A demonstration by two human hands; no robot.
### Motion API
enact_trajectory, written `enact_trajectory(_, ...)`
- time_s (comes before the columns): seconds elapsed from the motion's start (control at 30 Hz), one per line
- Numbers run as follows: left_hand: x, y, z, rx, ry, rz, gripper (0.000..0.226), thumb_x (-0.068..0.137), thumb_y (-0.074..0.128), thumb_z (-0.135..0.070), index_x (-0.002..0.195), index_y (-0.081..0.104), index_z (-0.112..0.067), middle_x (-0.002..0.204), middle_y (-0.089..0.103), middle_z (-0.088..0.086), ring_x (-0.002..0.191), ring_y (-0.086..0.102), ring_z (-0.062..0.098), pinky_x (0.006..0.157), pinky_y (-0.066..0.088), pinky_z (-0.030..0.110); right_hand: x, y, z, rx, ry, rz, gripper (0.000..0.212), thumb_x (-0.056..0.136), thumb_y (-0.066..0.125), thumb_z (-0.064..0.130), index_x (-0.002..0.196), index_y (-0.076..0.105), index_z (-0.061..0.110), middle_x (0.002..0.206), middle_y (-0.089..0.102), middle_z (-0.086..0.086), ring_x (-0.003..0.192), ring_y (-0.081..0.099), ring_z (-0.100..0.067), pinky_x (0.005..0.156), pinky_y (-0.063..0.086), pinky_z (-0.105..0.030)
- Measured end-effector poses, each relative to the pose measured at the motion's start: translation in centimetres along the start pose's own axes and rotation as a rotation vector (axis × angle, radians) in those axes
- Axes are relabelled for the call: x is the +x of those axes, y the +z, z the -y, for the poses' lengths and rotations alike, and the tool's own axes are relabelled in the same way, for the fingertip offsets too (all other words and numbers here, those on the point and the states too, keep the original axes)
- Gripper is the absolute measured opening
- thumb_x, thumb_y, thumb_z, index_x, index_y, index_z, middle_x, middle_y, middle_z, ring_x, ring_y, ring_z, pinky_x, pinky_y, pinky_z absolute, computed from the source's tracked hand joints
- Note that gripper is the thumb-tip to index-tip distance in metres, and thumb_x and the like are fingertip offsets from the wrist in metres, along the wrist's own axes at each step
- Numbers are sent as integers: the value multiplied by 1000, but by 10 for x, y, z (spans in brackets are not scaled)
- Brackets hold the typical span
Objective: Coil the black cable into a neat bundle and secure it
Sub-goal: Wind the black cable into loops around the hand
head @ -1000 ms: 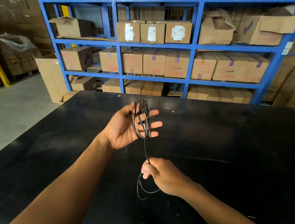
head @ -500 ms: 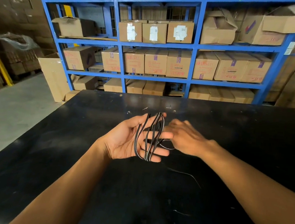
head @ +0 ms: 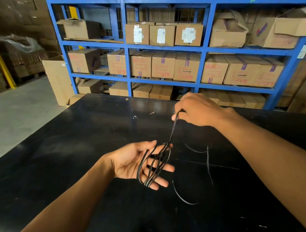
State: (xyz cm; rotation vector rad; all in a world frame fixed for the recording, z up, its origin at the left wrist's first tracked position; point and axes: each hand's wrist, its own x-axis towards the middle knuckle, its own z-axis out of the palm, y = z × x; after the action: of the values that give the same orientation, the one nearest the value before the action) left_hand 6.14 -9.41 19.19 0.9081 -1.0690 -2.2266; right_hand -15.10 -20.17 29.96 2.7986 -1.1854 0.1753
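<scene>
Black cable, thin and flexible, was wound in several long loops around the spread, straight fingers of the left hand, which was held palm up above the middle of the matte black tabletop. One strand ran taut from the top of the loops up to the right hand, pinched at its curled fingertips. A loose tail curved over the tabletop just right of the left hand; whether it touched the surface could not be told. The right hand hovered close to the table's far edge, beyond which stood blue metal shelving stacked with brown cardboard boxes. Bare tabletop lay all around both hands. The table's left edge bordered a grey concrete floor.
</scene>
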Motion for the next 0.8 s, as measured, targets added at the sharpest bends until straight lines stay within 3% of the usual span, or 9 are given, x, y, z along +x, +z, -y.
enact_trajectory(0.07,4,-5,5,-35,15,-60,49,99,36,-51,138,56,-29,140,54,25,111,62,51,95,48,60,2,-6,2,108,85,20,36,91,60,49,71,59,19,72,56,-2,70,56,-25,63,45,-39)
enact_trajectory(0.2,13,-13,3,-86,59,-241,50,99,37,-50,135,57,-20,134,60,26,107,64,52,91,50,62,-1,-8,18,163,115,49,42,92,62,45,61,54,17,67,56,-2,61,53,-22,61,46,-39)
enact_trajectory(0.4,14,-30,-15,-237,252,-481,56,102,29,-48,140,48,-10,122,67,26,94,69,48,81,54,62,-19,-5,58,319,94,109,40,98,52,31,90,68,-4,72,60,-19,59,50,-23,59,45,-38)
enact_trajectory(0.5,13,-36,-26,-250,336,-512,57,104,24,-46,113,61,-4,92,73,22,81,73,42,83,53,60,-33,1,76,417,96,198,37,99,47,25,85,69,-1,73,71,-21,58,67,-32,49,46,-28)
enact_trajectory(0.57,11,-37,-33,-257,380,-498,53,105,22,-43,90,59,-9,69,70,15,61,72,34,67,59,58,-41,6,87,505,104,237,34,99,45,23,87,68,1,75,72,-22,61,71,-33,48,51,-27)
enact_trajectory(0.63,8,-37,-40,-298,415,-483,55,105,23,-44,91,60,-6,78,70,18,62,72,38,54,60,51,-49,15,98,651,128,280,29,98,42,16,97,67,1,75,69,-16,53,66,-25,50,54,-28)
enact_trajectory(0.7,6,-39,-46,-329,445,-474,62,104,24,-46,108,65,-1,105,68,22,85,72,46,68,60,59,-57,28,106,779,147,329,29,98,37,10,103,64,3,73,62,-10,47,58,-14,48,53,-27)
enact_trajectory(0.8,4,-37,-51,-348,472,-469,57,104,23,-47,121,59,-5,114,70,24,92,71,46,78,54,64,-66,50,115,873,145,412,31,98,32,7,106,62,5,73,61,-7,48,58,-12,51,53,-27)
